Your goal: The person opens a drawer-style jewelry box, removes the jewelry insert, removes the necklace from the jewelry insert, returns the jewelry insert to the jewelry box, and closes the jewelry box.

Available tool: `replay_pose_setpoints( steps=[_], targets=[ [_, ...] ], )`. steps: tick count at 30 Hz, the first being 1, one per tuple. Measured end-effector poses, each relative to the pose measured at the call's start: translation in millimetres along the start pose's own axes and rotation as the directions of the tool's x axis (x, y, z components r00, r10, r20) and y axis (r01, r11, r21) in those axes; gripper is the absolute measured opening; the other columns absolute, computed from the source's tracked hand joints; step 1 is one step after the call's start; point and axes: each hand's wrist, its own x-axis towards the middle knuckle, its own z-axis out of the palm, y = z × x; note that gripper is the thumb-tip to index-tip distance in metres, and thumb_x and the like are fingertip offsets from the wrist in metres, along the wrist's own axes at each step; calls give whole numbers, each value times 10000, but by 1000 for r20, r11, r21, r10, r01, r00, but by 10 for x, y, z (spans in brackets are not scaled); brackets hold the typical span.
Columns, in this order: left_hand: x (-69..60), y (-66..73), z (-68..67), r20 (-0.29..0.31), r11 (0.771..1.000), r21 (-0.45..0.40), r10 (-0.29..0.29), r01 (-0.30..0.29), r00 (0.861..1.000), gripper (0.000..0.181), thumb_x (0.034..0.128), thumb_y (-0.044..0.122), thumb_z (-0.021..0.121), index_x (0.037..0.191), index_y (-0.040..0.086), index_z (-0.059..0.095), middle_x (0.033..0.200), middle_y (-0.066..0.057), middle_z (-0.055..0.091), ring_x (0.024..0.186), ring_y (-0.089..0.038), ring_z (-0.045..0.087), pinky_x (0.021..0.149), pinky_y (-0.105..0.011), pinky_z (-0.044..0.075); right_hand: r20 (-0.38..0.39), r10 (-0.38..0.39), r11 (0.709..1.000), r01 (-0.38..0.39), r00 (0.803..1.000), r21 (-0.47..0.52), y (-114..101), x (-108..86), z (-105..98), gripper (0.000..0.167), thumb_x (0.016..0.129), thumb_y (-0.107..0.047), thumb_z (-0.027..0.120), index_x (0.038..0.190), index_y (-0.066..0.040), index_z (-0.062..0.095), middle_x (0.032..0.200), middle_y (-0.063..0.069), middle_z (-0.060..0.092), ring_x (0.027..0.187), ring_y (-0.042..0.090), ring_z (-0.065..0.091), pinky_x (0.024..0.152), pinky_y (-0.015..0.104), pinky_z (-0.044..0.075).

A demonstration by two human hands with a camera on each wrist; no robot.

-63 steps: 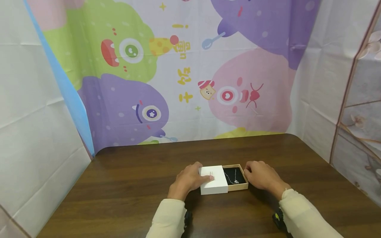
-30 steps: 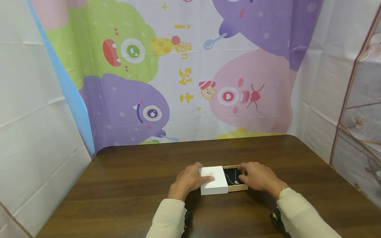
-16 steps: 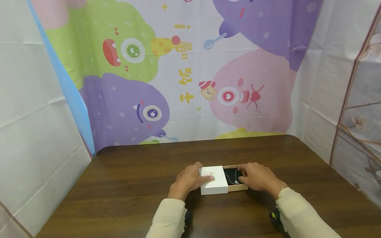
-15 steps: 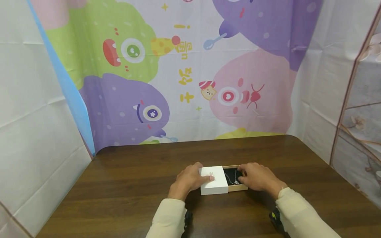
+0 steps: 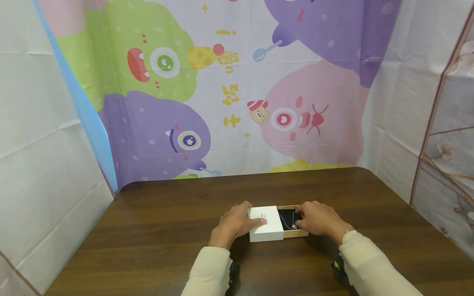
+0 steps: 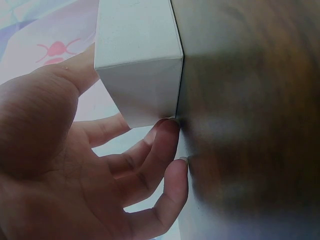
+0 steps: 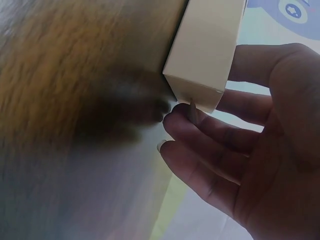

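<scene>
A white box sleeve point(image 5: 266, 224) lies on the table, with a tan inner tray point(image 5: 296, 233) sticking out of its right end. On the tray's black insert rests a silver necklace point(image 5: 289, 222) with a small pendant. My left hand point(image 5: 237, 224) grips the sleeve's left end, thumb on top. In the left wrist view its other fingers point(image 6: 167, 142) curl by the box's end and far side. My right hand point(image 5: 320, 218) grips the tray's right end, thumb and a finger reaching over the rim. The right wrist view shows other fingers point(image 7: 200, 145) curled below the tray end.
The dark wooden table point(image 5: 166, 230) extends around the box on every side. A printed cartoon cloth point(image 5: 237, 156) hangs along the back edge, and pale cloth panels point(image 5: 55, 135) stand at the left and right.
My right hand has shifted left from beside the tray's right end to over its rim, covering part of the insert. The left hand, sleeve and tray look nearly still.
</scene>
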Motion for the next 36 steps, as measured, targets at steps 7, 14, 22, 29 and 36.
replay_pose_setpoints(
  steps=[7, 14, 22, 29, 36],
  targets=[
    [-2, 0, -6, 0, 1000, -5, 0, 0, 1000, 687, 808, 514, 801, 1322, 103, 602, 1211, -118, 648, 1006, -283, 589, 896, -534, 463, -1, 3, 1000, -3, 1000, 2, -38, 15, -19, 179, 853, -220, 769, 983, -97, 762, 911, 7, 683, 766, 181, 569, 721, 474, 491],
    [6, -15, -5, 2, 1000, 5, 11, -11, 1000, 665, 807, 522, 799, 1291, 104, 615, 1163, -100, 658, 975, -265, 590, 877, -520, 462, -19, 2, 1000, -2, 1000, 18, -41, 14, 29, 58, 859, -176, 769, 838, -134, 735, 785, -37, 643, 683, 154, 543, 656, 419, 479],
    [2, -23, -4, 1, 1000, 5, 13, -13, 1000, 689, 804, 535, 797, 1308, 104, 610, 1191, -109, 656, 1008, -275, 596, 892, -532, 464, -63, 8, 1000, -7, 998, 13, -26, 21, 91, 126, 855, -162, 762, 758, -162, 681, 733, -52, 601, 671, 160, 532, 647, 424, 470],
    [6, -23, 1, -5, 1000, 10, 22, -22, 1000, 681, 804, 536, 796, 1296, 102, 615, 1179, -109, 659, 1001, -273, 598, 890, -522, 465, -87, 10, 1000, -9, 996, 7, -16, -5, 118, 157, 872, -163, 727, 735, -181, 652, 735, -54, 578, 680, 154, 526, 645, 422, 472],
    [7, -10, -7, -4, 1000, 14, 26, -26, 1000, 678, 804, 539, 794, 1292, 104, 614, 1176, -108, 656, 1006, -278, 596, 889, -525, 463, -117, -8, 1000, 8, 993, 2, 4, -14, 129, 194, 883, -151, 693, 707, -194, 624, 725, -53, 549, 671, 146, 505, 620, 402, 451]
  ],
)
